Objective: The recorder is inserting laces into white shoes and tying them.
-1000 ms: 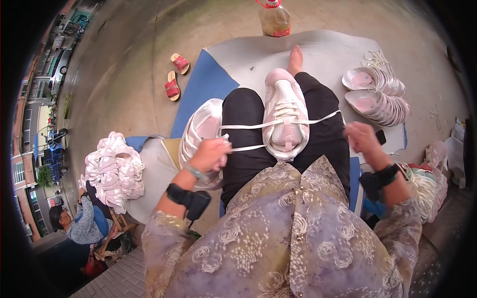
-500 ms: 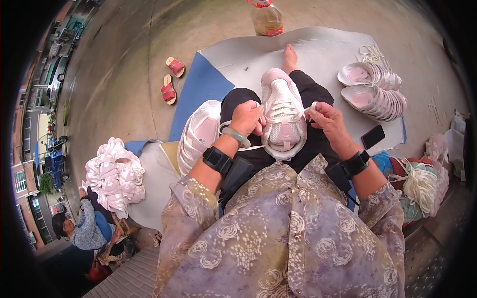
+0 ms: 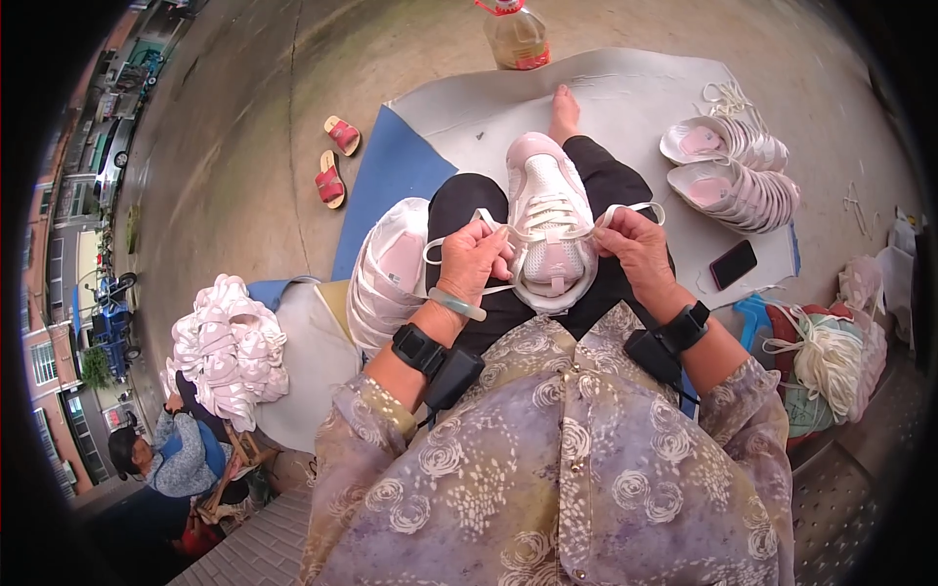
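Note:
A pink-and-white sneaker [image 3: 552, 262] rests between my thighs, toe pointing away from me. Cream shoelaces [image 3: 535, 234] cross over its tongue. My left hand [image 3: 473, 258] pinches one lace end at the shoe's left side, a loop rising above the fingers. On the other side, my right hand [image 3: 637, 250] pinches the second end, with a loop of lace standing out to the right. Both laces run taut from the eyelets to my fingers. Close to my left forearm lies a nested stack of similar shoe uppers [image 3: 396, 259].
Nested uppers [image 3: 738, 190] lie on the pale sheet [image 3: 625, 83] at right, near a phone [image 3: 733, 265]. A lace bundle [image 3: 826, 356] sits at far right. Red slippers [image 3: 330, 184], a bottle [image 3: 518, 41] and a shoe pile [image 3: 230, 342] surround me. Another person [image 3: 186, 454] sits lower left.
My left hand has shifted slightly left and down, and my right hand a little lower. Lace loops now stand out beyond the fingers of both hands. The sneaker stays in place.

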The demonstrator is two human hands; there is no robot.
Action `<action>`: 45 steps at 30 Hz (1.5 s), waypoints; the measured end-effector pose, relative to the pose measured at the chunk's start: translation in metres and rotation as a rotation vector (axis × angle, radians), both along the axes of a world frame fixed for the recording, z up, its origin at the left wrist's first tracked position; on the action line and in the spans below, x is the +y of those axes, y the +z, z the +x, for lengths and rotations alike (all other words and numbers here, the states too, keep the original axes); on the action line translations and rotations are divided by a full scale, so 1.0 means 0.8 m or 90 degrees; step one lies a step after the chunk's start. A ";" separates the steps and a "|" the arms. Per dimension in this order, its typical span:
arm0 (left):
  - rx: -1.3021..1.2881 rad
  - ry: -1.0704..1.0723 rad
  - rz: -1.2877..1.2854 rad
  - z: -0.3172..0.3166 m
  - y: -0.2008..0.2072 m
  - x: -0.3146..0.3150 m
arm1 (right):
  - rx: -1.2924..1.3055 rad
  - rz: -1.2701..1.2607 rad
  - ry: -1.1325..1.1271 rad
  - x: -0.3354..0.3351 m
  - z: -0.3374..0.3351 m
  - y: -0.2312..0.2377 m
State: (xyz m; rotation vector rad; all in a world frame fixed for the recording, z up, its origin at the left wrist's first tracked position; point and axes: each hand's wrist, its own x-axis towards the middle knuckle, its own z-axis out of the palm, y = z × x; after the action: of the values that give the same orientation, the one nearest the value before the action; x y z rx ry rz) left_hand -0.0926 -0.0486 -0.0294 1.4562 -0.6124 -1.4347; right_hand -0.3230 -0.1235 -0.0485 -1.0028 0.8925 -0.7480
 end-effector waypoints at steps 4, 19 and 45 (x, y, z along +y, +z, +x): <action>0.030 0.003 0.012 -0.001 0.000 0.000 | -0.015 -0.011 -0.054 0.000 0.009 -0.002; -0.174 -0.043 0.059 -0.013 -0.002 -0.007 | 0.317 -0.594 0.033 -0.004 0.024 0.015; -0.674 -0.178 -0.268 -0.015 -0.015 -0.025 | 0.434 -0.444 0.124 0.006 0.008 0.012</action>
State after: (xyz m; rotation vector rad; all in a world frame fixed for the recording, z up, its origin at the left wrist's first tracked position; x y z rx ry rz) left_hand -0.1048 -0.0684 -0.0412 1.7440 -1.7007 -0.5399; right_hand -0.3165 -0.1190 -0.0386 -2.0108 1.1092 -0.5549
